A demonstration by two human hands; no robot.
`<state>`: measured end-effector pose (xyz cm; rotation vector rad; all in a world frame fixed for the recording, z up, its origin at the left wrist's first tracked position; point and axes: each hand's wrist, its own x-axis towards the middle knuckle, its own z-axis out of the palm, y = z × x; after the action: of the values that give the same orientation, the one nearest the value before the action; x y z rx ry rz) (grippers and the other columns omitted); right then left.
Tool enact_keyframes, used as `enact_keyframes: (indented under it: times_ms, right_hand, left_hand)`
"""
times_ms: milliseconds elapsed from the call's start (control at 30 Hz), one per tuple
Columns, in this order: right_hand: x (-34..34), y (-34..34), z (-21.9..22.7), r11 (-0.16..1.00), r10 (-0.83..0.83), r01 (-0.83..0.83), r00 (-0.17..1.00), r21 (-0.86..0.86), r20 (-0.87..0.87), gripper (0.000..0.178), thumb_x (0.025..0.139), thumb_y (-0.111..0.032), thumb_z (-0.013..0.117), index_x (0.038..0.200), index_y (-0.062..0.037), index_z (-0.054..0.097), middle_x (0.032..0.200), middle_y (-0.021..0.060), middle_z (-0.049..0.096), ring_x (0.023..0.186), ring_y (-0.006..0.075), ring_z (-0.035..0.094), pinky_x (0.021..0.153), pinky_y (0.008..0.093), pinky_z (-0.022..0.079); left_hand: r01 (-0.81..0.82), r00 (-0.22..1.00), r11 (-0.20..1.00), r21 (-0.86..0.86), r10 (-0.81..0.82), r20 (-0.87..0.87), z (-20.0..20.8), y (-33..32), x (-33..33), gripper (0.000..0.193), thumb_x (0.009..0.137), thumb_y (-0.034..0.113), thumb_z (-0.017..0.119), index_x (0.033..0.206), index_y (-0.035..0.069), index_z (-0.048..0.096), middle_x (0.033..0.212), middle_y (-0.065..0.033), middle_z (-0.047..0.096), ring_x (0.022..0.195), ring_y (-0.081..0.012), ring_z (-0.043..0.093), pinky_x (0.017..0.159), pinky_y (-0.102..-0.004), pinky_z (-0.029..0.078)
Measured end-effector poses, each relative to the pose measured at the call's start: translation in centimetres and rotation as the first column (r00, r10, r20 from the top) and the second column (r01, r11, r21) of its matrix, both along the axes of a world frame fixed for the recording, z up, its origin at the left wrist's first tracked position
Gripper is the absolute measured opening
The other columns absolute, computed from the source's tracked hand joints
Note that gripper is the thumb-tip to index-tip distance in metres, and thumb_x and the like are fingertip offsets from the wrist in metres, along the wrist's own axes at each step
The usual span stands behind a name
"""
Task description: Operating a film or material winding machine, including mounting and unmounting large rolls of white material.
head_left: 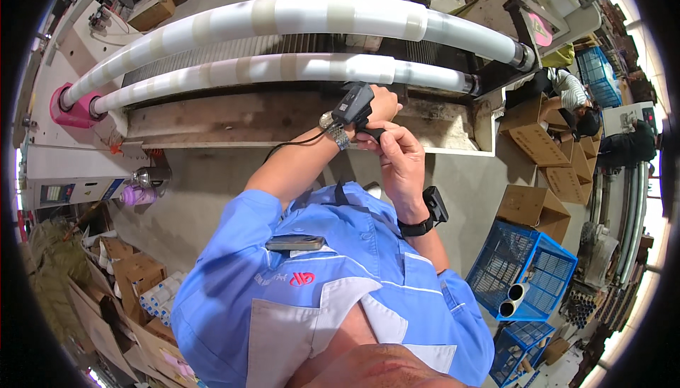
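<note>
My left hand (pixel 384 102) is held in front of my chest, below the white rolls, with its fingers curled in; nothing shows in it. A black box-shaped device (pixel 353 104) with a cable sits strapped at my left wrist, beside a metal wristwatch (pixel 334 131). From the right, my right hand (pixel 402 155) reaches up to that wrist. Its thumb and fingers pinch the black strap (pixel 371 133) of the device. Another black device (pixel 434 205) is strapped round my right wrist.
Two long white rolls (pixel 304 18) span a machine beyond my hands, above its ledge (pixel 234 115). A pink end block (pixel 71 107) is at left. Blue crates (pixel 501 260) and cardboard boxes (pixel 531 207) stand at right. A person (pixel 567 94) bends over boxes there.
</note>
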<state>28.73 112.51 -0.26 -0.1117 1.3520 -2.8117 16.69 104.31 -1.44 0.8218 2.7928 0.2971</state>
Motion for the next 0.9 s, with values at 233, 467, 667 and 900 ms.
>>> enact_keyframes:
  times_ms: [233,467,667,900]
  right_hand:
    - [-0.9,1.6,0.0,0.977,-0.047,0.019,0.991,0.212,0.127,0.017,0.093,-0.015,0.067,0.090,0.0016,0.068,0.093,0.0088,0.068,0.077,0.0139,0.067,0.067,0.0271,0.054]
    - [-0.9,1.4,-0.9,0.974,-0.038,-0.004,0.982,0.225,0.183,0.017,0.092,-0.017,0.068,0.087,-0.0005,0.069,0.078,0.0070,0.069,0.070,0.0118,0.064,0.065,0.0249,0.049]
    - [-1.1,1.1,-0.8,0.982,0.125,-0.148,0.977,0.122,0.172,0.017,0.094,-0.015,0.064,0.090,0.0010,0.068,0.085,0.0072,0.069,0.075,0.0122,0.064,0.065,0.0256,0.050]
    - [-2.3,2.2,0.0,0.944,0.020,-0.024,1.000,0.330,0.015,0.034,0.087,-0.005,0.071,0.120,-0.0008,0.062,0.101,0.0032,0.064,0.088,0.0074,0.059,0.071,0.0200,0.048]
  left_hand:
    - [0.076,0.966,0.990,0.122,-0.103,0.235,-0.2,-0.9,-0.1,0.051,0.096,0.043,0.050,0.082,0.000,0.072,0.076,-0.0220,0.069,0.076,-0.0378,0.070,0.070,-0.0462,0.054]
    - [-0.037,0.973,0.990,0.139,0.004,0.232,-1.2,0.1,-0.7,0.049,0.095,0.043,0.054,0.082,-0.001,0.072,0.081,-0.0235,0.070,0.076,-0.0392,0.070,0.069,-0.0480,0.055]
    - [-0.004,0.966,0.989,0.145,-0.034,0.257,-3.6,-0.4,-1.1,0.052,0.095,0.044,0.052,0.081,-0.002,0.072,0.078,-0.0235,0.069,0.074,-0.0407,0.069,0.070,-0.0492,0.053]
    - [-0.028,0.974,0.656,0.754,-0.151,0.168,-7.7,-1.4,-1.0,0.026,0.079,0.029,0.062,0.070,0.005,0.066,0.064,-0.0099,0.066,0.058,-0.0228,0.062,0.056,-0.0333,0.048]
